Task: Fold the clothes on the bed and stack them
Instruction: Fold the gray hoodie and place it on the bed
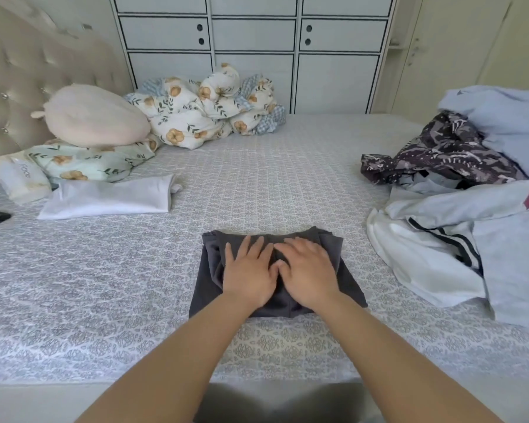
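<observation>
My left hand [249,270] and right hand [307,268] lie flat, fingers spread, pressing the folded dark grey garment [209,288] mid-bed — smoothing, I judge. Next — carry it to the folded white garment [110,198]; the unfolded pile [458,233] waits right.

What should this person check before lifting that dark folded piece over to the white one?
1. Dark grey garment folded into a compact block: ok, though its far right corner looks a bit loose.
2. Both hands on it: ok; the left hand and right hand lie flat on top, fingers straight, pressing rather than holding.
3. A grip under the edges for lifting: not ok; no fingers are curled under the cloth yet.
4. Place to stack: ok; the folded white garment lies flat at far left on the bed.
5. Path across the bed to it: ok, nothing lies between.
6. More to fold: ok, an unfolded pile of clothes waits at right.
</observation>
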